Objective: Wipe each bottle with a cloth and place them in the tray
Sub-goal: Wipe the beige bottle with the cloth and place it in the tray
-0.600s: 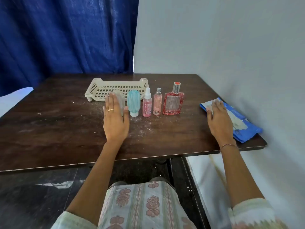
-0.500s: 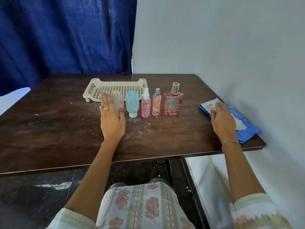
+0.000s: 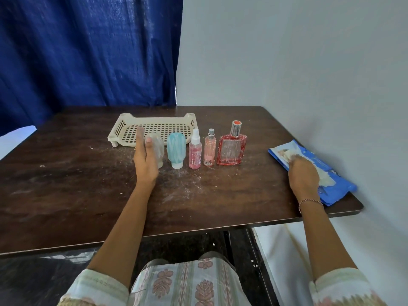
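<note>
Turned the left hand (image 3: pixel 145 160) from palm-down to edge-on over the last half second. Now flanking the clear bottle (image 3: pixel 159 149) on its left side, fingers straight, thumb pad touching the bottle. Wide grip, not yet closed round it.

Curled the right hand (image 3: pixel 303 175) as well. Was lying flat on the blue wipes pack (image 3: pixel 335 188), now knuckles-up with fingertips dug in at the white wipe (image 3: pixel 324 176). Can't tell whether pinching the wipe or only pressing it, with the fingertips hidden under the hand.

Reads as first pick and cloth fetch lined up in parallel. Nothing wiped, nothing trayed.

Relative to the left grip:
- Just right of the thumb: clear bottle, then teal bottle (image 3: pixel 176 150), pink spray bottle (image 3: pixel 195 153), small pink bottle (image 3: pixel 208 151) and red perfume bottle (image 3: pixel 231 149). All upright, in a row running toward the right hand.
- Just beyond the fingertips: tray (image 3: pixel 114 133), no bottle in it.
- Below the wrist and to its right: white dust on the table (image 3: pixel 66 184).

Probable next: close round the clear bottle, lift it and bring it to the wipe. Watch the teal bottle, tight beside the grip and easy to knock.
</note>
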